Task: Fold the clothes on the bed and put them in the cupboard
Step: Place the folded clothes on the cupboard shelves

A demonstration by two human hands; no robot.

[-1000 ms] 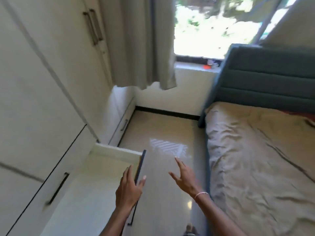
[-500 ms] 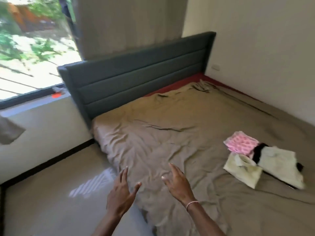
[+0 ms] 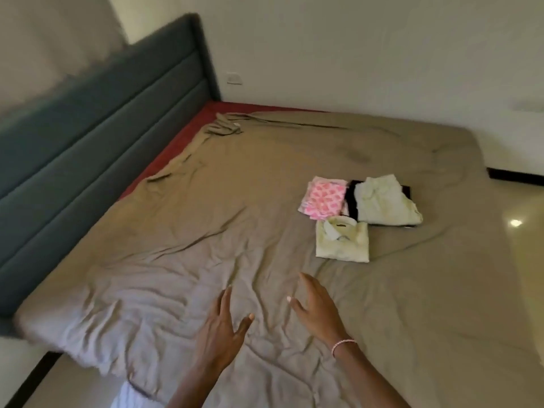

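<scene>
Fingers (image 3: 225, 301) over rumpled sheet (image 3: 176, 231), clothes (image 3: 343, 242) beyond

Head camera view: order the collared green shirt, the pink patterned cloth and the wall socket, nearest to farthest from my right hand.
1. collared green shirt, just beyond the right hand
2. pink patterned cloth, behind the shirt
3. wall socket, on the far wall
</scene>
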